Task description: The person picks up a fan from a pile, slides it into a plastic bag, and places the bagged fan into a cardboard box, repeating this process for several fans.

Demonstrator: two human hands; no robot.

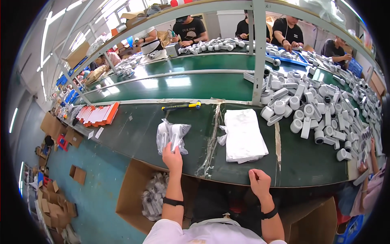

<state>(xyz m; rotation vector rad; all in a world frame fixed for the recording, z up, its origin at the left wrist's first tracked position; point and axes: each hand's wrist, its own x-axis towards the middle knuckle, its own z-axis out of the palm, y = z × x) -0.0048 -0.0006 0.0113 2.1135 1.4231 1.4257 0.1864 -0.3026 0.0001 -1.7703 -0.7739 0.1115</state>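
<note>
Two white plastic devices with round heads and straight handles, in clear plastic bags (174,132), lie side by side on the dark green table. My left hand (173,159) has its fingers closed on the lower end of the right-hand bagged device. My right hand (260,184) is curled closed over the table's front edge, with nothing visible in it. Just beyond it lies a stack of flat white bags (245,136). A large heap of unbagged white devices (308,110) covers the table's right side.
A yellow-and-black hammer (181,107) lies behind the bagged pieces. Orange-and-white cards (97,114) sit at the left. Below the edge stands a cardboard box (129,191) with bagged devices; another box (315,217) is at the right. A metal post (258,53) rises behind. Several people work across the belts.
</note>
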